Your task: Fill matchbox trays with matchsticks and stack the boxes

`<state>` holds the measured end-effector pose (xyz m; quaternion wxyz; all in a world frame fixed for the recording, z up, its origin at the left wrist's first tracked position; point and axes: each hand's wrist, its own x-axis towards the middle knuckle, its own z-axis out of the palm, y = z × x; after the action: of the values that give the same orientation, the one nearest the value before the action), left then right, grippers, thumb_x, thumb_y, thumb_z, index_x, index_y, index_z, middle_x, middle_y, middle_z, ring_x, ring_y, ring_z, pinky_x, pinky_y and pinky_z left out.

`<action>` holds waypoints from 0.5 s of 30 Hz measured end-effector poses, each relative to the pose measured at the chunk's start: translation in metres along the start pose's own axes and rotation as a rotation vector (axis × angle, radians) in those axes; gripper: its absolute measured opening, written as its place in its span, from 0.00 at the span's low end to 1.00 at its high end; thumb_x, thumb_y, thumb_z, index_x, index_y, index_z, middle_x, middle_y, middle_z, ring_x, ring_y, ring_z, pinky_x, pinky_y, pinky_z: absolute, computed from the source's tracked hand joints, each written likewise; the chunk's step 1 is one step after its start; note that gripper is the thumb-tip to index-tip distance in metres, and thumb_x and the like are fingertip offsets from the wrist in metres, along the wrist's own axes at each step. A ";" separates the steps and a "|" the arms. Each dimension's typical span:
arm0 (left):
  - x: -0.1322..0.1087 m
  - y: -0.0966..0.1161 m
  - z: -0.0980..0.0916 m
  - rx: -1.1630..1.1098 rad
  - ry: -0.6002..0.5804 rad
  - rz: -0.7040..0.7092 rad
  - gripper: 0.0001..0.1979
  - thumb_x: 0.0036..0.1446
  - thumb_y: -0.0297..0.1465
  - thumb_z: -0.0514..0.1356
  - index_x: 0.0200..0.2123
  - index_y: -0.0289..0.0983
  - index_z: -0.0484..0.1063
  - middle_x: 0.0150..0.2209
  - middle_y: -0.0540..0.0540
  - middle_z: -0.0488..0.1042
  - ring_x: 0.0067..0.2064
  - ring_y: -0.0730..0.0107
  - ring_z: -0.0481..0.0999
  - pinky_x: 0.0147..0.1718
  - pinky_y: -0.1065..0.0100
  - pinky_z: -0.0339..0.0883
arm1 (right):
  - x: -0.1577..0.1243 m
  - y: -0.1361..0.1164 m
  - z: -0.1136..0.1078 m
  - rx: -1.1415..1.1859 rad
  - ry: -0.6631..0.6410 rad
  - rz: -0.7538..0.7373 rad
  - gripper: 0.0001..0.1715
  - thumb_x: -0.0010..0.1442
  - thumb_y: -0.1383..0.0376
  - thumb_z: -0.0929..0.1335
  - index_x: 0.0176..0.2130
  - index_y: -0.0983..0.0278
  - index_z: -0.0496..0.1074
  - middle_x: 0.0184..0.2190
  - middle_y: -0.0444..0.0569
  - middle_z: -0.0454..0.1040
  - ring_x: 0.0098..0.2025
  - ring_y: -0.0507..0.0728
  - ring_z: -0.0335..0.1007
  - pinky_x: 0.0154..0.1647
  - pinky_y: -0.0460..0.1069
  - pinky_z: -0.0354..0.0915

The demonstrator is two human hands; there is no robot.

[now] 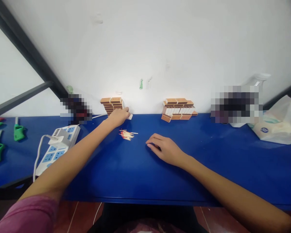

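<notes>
At the back of the blue table, my left hand (119, 117) reaches to the right front of a stack of matchboxes (110, 105). Its fingers are bent down and closed. A small pale piece (130, 117) shows by the fingertips; I cannot make out what they grip. In front of that hand lies a loose pile of red-tipped matches (128, 134). My right hand (165, 149) rests on the table to the right of the pile, fingers loosely curled, thumb a little apart, nothing visible in it. A second, wider stack of matchboxes (178, 109) stands against the wall, beyond the right hand.
A white power strip (73, 134) with a plugged-in charger and cable lies left, beneath my left forearm. Green lighters (19, 132) lie farther left. A tissue pack (276, 129) and a white bottle (260, 81) stand at the right. Dark metal bars (21, 97) slant along the left side.
</notes>
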<state>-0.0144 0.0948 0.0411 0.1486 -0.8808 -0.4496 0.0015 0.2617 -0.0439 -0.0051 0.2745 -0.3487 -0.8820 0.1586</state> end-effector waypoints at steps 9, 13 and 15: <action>-0.046 0.034 -0.034 -0.050 0.105 0.027 0.13 0.72 0.29 0.50 0.46 0.33 0.75 0.56 0.34 0.72 0.57 0.50 0.73 0.52 0.54 0.67 | 0.000 0.002 -0.002 -0.014 0.094 0.094 0.14 0.73 0.63 0.62 0.45 0.61 0.77 0.42 0.51 0.78 0.35 0.55 0.73 0.38 0.51 0.68; -0.090 0.050 -0.048 -0.138 0.196 0.132 0.13 0.74 0.31 0.49 0.46 0.33 0.73 0.47 0.35 0.77 0.54 0.51 0.72 0.52 0.52 0.66 | 0.015 0.005 0.004 -0.013 0.111 0.201 0.09 0.69 0.64 0.66 0.41 0.61 0.78 0.35 0.47 0.76 0.31 0.53 0.69 0.36 0.50 0.64; -0.110 0.055 -0.049 -0.164 0.188 0.138 0.12 0.73 0.31 0.50 0.44 0.35 0.73 0.41 0.39 0.77 0.49 0.53 0.73 0.50 0.53 0.66 | 0.029 0.006 0.010 -0.006 0.074 0.234 0.06 0.66 0.64 0.69 0.40 0.61 0.78 0.34 0.46 0.75 0.31 0.53 0.68 0.37 0.50 0.64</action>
<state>-0.0302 -0.0357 0.0592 0.1172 -0.9150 -0.3708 -0.1074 0.2408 -0.0205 -0.0052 0.2854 -0.4556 -0.8251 0.1738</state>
